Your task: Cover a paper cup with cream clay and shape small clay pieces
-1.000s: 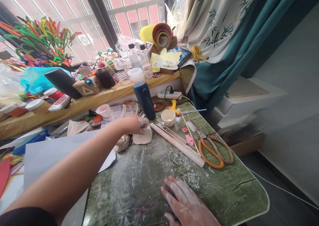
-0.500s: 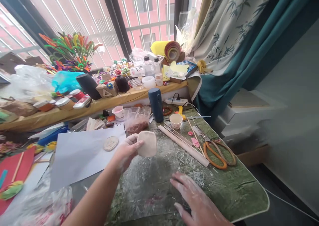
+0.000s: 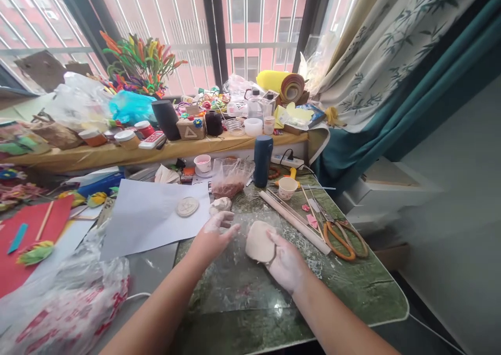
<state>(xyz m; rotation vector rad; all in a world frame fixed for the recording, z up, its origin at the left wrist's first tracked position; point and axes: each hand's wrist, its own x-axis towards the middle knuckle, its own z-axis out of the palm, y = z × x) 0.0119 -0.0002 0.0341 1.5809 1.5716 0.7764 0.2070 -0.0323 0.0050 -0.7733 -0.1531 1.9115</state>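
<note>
A flat, rounded slab of pale clay (image 3: 259,241) is gripped at its right edge by my right hand (image 3: 287,263), thumb on top. My left hand (image 3: 216,236) holds nothing; its whitened fingers are apart, just left of the slab. Behind the left hand sits a lump of clay (image 3: 221,204). A round clay disc with a star-like mark (image 3: 187,206) lies on a white paper sheet (image 3: 152,224). Under both hands spreads a clear plastic sheet (image 3: 230,292) on the green table. To the right lies a pale rolling pin (image 3: 295,222).
Orange-handled scissors (image 3: 340,240) and thin sticks lie at the right, near a paper cup (image 3: 288,188) and a yellow glue gun (image 3: 293,173). A dark blue bottle (image 3: 262,162) stands behind, beside a plastic bag of brown material (image 3: 230,180). A crowded window ledge (image 3: 219,143) runs along the back.
My left hand lifted the slab from beside the clay lump and brought it nearer. The slab is now in my right hand, and the left has let go. The view has turned left.
</note>
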